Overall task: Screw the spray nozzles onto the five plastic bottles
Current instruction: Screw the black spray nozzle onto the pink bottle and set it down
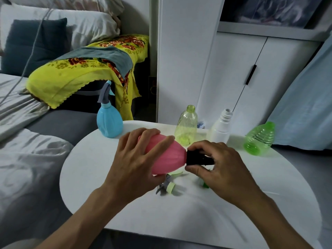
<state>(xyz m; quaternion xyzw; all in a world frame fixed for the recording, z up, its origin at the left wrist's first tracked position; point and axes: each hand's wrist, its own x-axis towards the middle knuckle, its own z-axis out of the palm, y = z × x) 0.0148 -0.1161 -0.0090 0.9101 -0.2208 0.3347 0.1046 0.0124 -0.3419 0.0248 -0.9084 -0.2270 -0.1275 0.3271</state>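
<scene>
Bottle two in hand: pink bottle held sideways above the table, left hand wrapped round its body.
Right hand pinches black nozzle at the neck; next, keep threads square and twist. Blue bottle capped; three open.

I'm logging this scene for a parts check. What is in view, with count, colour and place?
Pink bottle: 1, pink, held sideways over the table.
Black nozzle: 1, black, at the pink bottle's neck.
Blue bottle: 1, blue, nozzle on, table's far left.
Yellow-green bottle: 1, clear yellow-green, open, far middle.
White bottle: 1, white, open, far right.
Green bottle: 1, green, tilted, right edge.
Loose nozzle: 1, grey and green, lying under the hands.
Table: 1, white, round.
Left hand: grips the pink bottle.
Right hand: grips the black nozzle.
</scene>
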